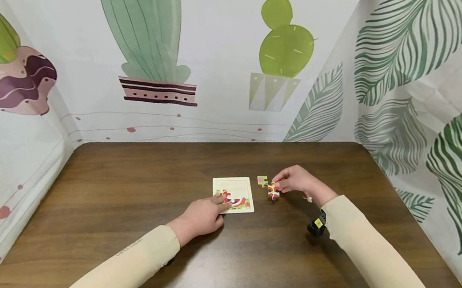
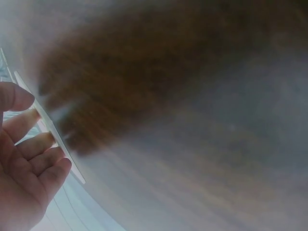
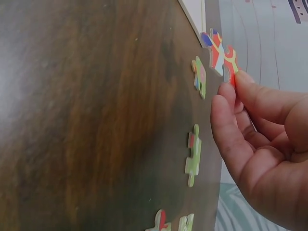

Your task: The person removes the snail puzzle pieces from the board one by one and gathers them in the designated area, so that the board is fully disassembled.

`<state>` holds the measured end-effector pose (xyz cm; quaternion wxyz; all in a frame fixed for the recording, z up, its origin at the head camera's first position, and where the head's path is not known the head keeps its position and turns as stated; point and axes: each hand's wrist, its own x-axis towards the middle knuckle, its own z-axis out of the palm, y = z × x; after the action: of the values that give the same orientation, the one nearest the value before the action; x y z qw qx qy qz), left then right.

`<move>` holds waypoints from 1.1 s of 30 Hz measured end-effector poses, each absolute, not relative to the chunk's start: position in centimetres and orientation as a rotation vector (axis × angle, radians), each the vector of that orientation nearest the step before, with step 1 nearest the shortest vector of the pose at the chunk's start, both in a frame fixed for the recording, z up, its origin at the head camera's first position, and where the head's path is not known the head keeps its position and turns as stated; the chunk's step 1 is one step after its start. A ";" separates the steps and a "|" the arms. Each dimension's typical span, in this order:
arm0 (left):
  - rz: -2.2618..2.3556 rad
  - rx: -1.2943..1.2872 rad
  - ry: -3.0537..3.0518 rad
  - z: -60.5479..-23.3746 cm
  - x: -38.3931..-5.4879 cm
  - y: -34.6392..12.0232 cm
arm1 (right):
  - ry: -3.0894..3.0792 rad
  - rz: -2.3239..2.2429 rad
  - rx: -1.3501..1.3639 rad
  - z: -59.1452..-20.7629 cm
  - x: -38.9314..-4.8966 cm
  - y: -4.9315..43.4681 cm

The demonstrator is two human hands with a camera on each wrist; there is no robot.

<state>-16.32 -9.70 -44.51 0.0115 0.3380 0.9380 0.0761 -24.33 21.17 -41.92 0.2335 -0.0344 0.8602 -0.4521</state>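
A square, cream-rimmed jigsaw tray (image 1: 232, 178) lies on the table, with red, white and green puzzle pieces (image 1: 240, 203) along its lower part. My left hand (image 1: 203, 216) rests its fingers on the tray's left side and the pieces there. In the left wrist view those fingers (image 2: 42, 162) touch the thin tray edge (image 2: 62, 144). Right of the tray, my right hand (image 1: 299, 179) pinches two joined puzzle pieces (image 1: 273, 190), red and yellow with some purple. The right wrist view shows thumb and forefinger on the red-and-yellow piece (image 3: 231, 62) at one end.
A green puzzle piece (image 1: 262, 179) with a pink spot lies between the tray and my right hand. Another loose piece (image 1: 308, 198) lies beneath the right wrist. More pieces, one mostly green (image 3: 193, 156), show in the right wrist view. Cactus-printed cloth (image 1: 225, 93) hangs behind the wooden table (image 1: 134, 187).
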 end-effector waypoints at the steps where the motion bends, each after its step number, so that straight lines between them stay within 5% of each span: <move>1: 0.237 1.061 2.927 -44.5 -16.3 -9.7 | 2.364 -1.235 -0.102 -42.0 -24.3 21.3; 33: 0.258 0.998 2.910 -44.3 -16.4 -9.5 | 2.368 -1.198 -0.042 -42.4 -23.5 25.1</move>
<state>-16.44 -9.49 -44.34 0.0273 0.3232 0.9422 0.0835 -23.52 25.09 -42.42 0.2412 -0.0152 0.8658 -0.4381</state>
